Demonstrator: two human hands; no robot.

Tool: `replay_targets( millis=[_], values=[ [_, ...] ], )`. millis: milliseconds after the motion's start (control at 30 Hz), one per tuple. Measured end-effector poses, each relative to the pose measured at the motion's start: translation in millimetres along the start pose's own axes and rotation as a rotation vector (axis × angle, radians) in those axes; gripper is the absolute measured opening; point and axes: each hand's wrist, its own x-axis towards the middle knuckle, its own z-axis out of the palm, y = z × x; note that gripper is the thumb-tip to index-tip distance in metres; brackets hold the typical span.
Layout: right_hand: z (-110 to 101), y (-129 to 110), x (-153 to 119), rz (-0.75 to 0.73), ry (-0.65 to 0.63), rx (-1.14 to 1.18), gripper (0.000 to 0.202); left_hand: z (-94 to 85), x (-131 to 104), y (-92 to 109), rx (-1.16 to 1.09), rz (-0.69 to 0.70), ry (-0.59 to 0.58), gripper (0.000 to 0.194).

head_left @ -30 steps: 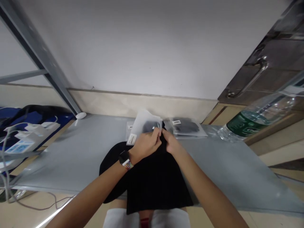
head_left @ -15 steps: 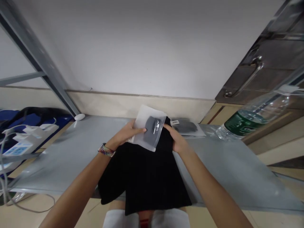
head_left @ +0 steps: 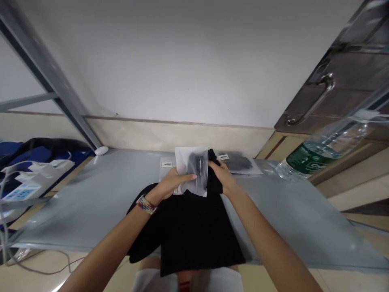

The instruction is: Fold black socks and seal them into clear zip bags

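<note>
My left hand (head_left: 172,181) pinches a translucent zip bag (head_left: 184,159) with a dark folded piece inside, thumb on top. The bag is tilted above a pair of black shorts (head_left: 194,231), which lies on the table and hangs over its front edge toward my lap. Bunched black cloth at the shorts' upper end is in my right hand (head_left: 223,175), whose fingertips are close to the bag's zip edge. Partly hidden behind my left hand lies a flat packet with a barcode label (head_left: 166,164). Beyond my right hand are more packets with dark contents (head_left: 240,163).
The grey table (head_left: 91,194) runs along the wall. A water bottle with a green label (head_left: 313,157) hangs or leans at the right by a metal post. White power strips (head_left: 33,186) and cables are at the left, beside a metal frame post (head_left: 63,93).
My left hand has moved right and slightly down, turning the bag more upright. The labelled packet behind it has come into view. My right hand has curled further into the black cloth.
</note>
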Motion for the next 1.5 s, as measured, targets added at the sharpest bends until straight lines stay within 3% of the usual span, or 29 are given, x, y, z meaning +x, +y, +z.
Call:
replay_targets(
  millis=[100, 167, 267, 333, 400, 467, 533, 567, 633, 767, 933, 1133, 1333, 1433, 1500],
  values=[
    [0.1, -4.8, -1.6, 0.242, -0.219, 0.114, 0.019, 0.5, -0.5, 2.4, 0.018, 0.001, 0.024, 0.05],
    [0.7, -6.6, -3.1, 0.255, -0.21, 0.175, 0.019, -1.5, 0.4, 3.3, 0.061, 0.016, -0.005, 0.052],
    [1.6, -5.2, -4.4, 0.207, -0.096, 0.226, 0.015, -9.4, 4.2, 5.1, 0.225, 0.081, 0.001, 0.059],
    [1.7, -1.2, -3.7, 0.233, -0.064, 0.231, 0.017, -15.1, 5.3, 7.0, 0.446, 0.148, 0.163, 0.073],
    [1.7, 5.0, -2.2, 0.275, -0.04, 0.242, 0.02, -16.4, 1.0, 8.4, 0.72, 0.249, 0.408, 0.081],
    [2.7, 12.7, -0.5, 0.298, -0.015, 0.277, 0.021, -9.9, -9.7, 7.4, 1.001, 0.383, 0.559, 0.066],
    [5.4, 20.7, 0.9, 0.306, 0.0, 0.317, 0.022, 3.8, -24.0, 3.1, 1.254, 0.487, 0.509, 0.033],
    [7.2, 24.5, 1.4, 0.306, 0.005, 0.332, 0.023, 11.9, -30.8, -0.1, 1.345, 0.483, 0.403, 0.02],
    [11.2, 31.4, 2.3, 0.297, 0.008, 0.339, 0.025, 27.0, -40.9, -6.9, 1.427, 0.413, 0.274, 0.014],
    [15.5, 41.1, 4.4, 0.266, 0.028, 0.312, 0.025, 39.0, -44.6, -15.6, 1.442, 0.24, 0.234, 0.005],
    [12.0, 46.4, 5.4, 0.175, -0.009, 0.271, 0.022, 31.5, -39.2, -16.5, 1.392, 0.153, 0.269, 0.01],
    [12.7, 53.1, 2.0, 0.105, -0.022, 0.222, 0.014, 27.7, -36.0, -18.3, 1.319, 0.186, 0.285, 0.013],
    [26.2, 58.7, -3.3, 0.013, 0.072, 0.225, 0.032, 30.1, -37.5, -19.8, 1.25, 0.322, 0.166, 0.014],
    [32.2, 57.8, -6.5, -0.08, 0.129, 0.238, 0.037, 31.7, -35.6, -20.3, 1.207, 0.305, 0.203, 0.015],
    [33.8, 57.5, -7.3, -0.05, 0.132, 0.257, 0.037, 31.8, -33.2, -20.6, 1.198, 0.264, 0.255, 0.014]
  ],
)
